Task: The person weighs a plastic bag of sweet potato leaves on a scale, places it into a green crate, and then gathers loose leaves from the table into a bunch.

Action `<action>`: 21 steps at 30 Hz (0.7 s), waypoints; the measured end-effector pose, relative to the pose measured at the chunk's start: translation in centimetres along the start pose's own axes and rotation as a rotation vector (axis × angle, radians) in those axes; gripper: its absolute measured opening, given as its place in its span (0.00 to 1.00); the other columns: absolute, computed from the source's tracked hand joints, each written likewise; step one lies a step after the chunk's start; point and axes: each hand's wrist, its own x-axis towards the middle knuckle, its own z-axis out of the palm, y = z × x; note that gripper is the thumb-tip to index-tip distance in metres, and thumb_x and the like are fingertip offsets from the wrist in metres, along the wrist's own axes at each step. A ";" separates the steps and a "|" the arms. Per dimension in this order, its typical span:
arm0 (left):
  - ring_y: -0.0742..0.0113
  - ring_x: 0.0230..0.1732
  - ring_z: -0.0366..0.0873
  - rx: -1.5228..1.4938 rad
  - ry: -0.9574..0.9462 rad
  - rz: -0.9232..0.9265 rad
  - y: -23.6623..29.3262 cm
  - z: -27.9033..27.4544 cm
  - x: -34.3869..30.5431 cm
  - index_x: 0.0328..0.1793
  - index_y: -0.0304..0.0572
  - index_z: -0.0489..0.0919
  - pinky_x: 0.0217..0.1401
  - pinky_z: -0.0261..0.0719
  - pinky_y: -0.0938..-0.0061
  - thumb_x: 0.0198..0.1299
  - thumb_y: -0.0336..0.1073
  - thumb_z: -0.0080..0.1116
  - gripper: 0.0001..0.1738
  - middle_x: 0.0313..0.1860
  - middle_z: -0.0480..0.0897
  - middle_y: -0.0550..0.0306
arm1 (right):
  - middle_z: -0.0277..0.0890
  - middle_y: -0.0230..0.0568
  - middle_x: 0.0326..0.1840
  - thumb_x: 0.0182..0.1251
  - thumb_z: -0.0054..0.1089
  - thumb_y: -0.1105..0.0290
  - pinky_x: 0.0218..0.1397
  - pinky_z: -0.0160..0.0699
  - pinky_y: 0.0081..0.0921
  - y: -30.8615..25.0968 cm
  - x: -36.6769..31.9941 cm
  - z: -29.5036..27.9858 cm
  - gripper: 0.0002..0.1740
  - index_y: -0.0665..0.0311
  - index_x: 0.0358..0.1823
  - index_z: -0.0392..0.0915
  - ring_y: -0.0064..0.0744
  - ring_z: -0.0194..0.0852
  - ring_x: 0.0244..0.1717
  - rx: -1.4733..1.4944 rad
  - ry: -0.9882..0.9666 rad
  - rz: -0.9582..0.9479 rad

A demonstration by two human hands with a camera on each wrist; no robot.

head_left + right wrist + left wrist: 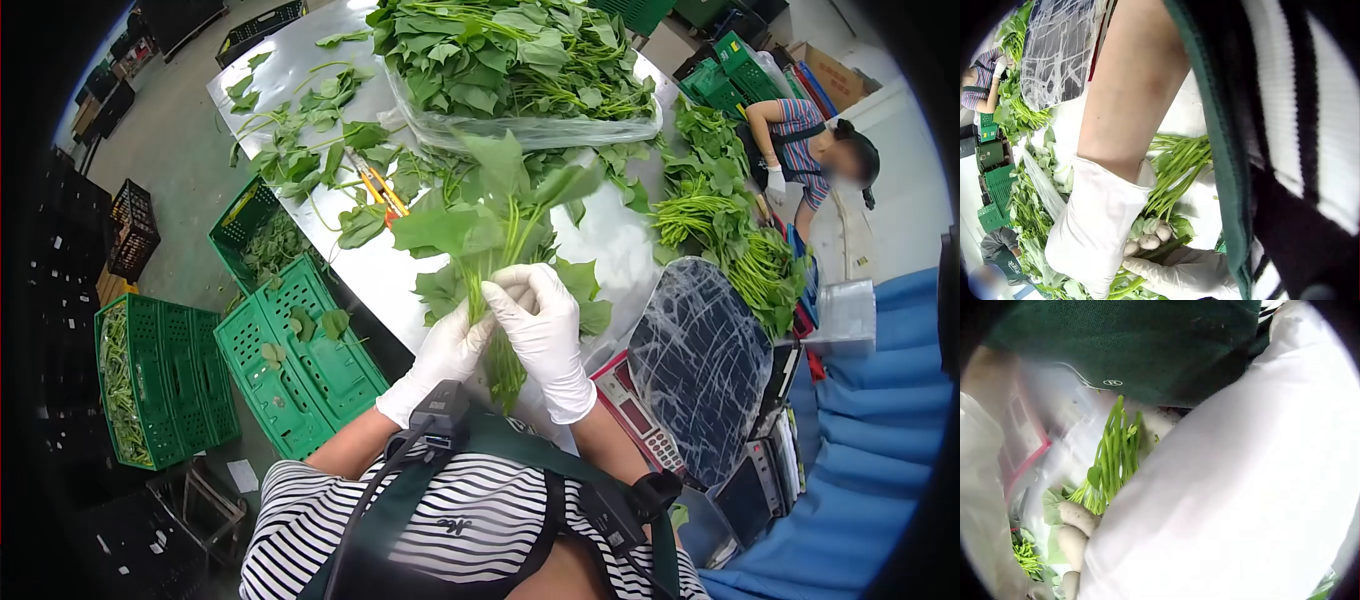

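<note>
Both hands wear white gloves and meet at a bunch of leafy green stems (512, 225) over the metal table. My left hand (447, 357) grips the bunch from the left, its thumb along the stems. From the right, my right hand (545, 325) pinches the same bunch with curled fingers. Leaves fan out beyond the hands, and the stem ends (1112, 456) hang toward my body. In the right wrist view, the stems (1175, 172) spread below the glove, and the left fingertips (1149, 241) show wrapped around the bunch.
A big heap of greens (500, 60) fills a plastic-lined container ahead. Loose leaves and an orange-yellow handled tool (380, 190) lie left. A plastic-covered scale (700, 370) and bundled greens (715, 200) are right, near another person (800, 145). Green crates (295, 360) stand left.
</note>
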 end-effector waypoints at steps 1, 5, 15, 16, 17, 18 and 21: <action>0.55 0.56 0.73 0.001 -0.004 -0.010 0.0 0.0 -0.1 0.68 0.40 0.60 0.57 0.69 0.71 0.66 0.45 0.46 0.28 0.56 0.74 0.45 | 0.71 0.33 0.25 0.54 0.66 0.71 0.29 0.69 0.21 0.3 -0.1 0.0 0.08 0.65 0.32 0.77 0.22 0.67 0.22 0.025 -0.017 0.019; 0.54 0.60 0.70 -0.046 0.006 0.075 -1.8 0.6 0.2 0.69 0.39 0.59 0.60 0.67 0.70 0.66 0.44 0.46 0.29 0.58 0.73 0.43 | 0.70 0.34 0.26 0.54 0.65 0.73 0.30 0.68 0.20 1.0 -0.4 0.3 0.08 0.65 0.33 0.76 0.22 0.67 0.23 0.101 -0.025 -0.002; 0.72 0.42 0.72 -0.590 -0.095 -0.167 2.5 0.1 -0.4 0.64 0.41 0.64 0.45 0.69 0.79 0.65 0.45 0.45 0.24 0.44 0.75 0.55 | 0.70 0.32 0.27 0.55 0.63 0.77 0.33 0.70 0.20 2.9 -1.5 0.9 0.07 0.65 0.34 0.73 0.23 0.69 0.27 0.364 0.073 0.104; 0.75 0.35 0.72 -0.627 -0.115 -0.182 2.5 -0.1 -0.3 0.61 0.41 0.66 0.38 0.69 0.81 0.66 0.46 0.45 0.23 0.39 0.75 0.58 | 0.71 0.32 0.28 0.55 0.62 0.78 0.34 0.70 0.20 2.9 -1.5 0.9 0.08 0.65 0.35 0.73 0.23 0.69 0.28 0.344 0.073 0.072; 0.78 0.28 0.68 -0.616 -0.155 -0.194 2.3 -0.6 -0.3 0.58 0.41 0.68 0.31 0.66 0.83 0.66 0.48 0.44 0.22 0.34 0.74 0.61 | 0.71 0.32 0.28 0.54 0.62 0.78 0.34 0.70 0.20 2.8 -1.5 0.8 0.08 0.65 0.35 0.73 0.23 0.69 0.28 0.324 0.073 0.040; 0.81 0.21 0.65 -0.606 -0.194 -0.207 2.4 -0.8 -0.2 0.54 0.41 0.69 0.23 0.62 0.86 0.66 0.50 0.44 0.21 0.28 0.72 0.65 | 0.72 0.33 0.29 0.54 0.62 0.79 0.34 0.71 0.21 2.7 -1.5 0.6 0.09 0.64 0.36 0.73 0.23 0.69 0.28 0.303 0.074 0.008; 0.85 0.14 0.50 -0.582 -0.077 -0.147 3.7 0.1 -0.7 0.44 0.45 0.70 0.16 0.45 0.86 0.66 0.55 0.42 0.21 0.21 0.64 0.71 | 0.74 0.35 0.31 0.52 0.61 0.80 0.35 0.72 0.23 3.7 -1.9 0.6 0.10 0.64 0.36 0.73 0.27 0.72 0.30 0.443 -0.050 0.024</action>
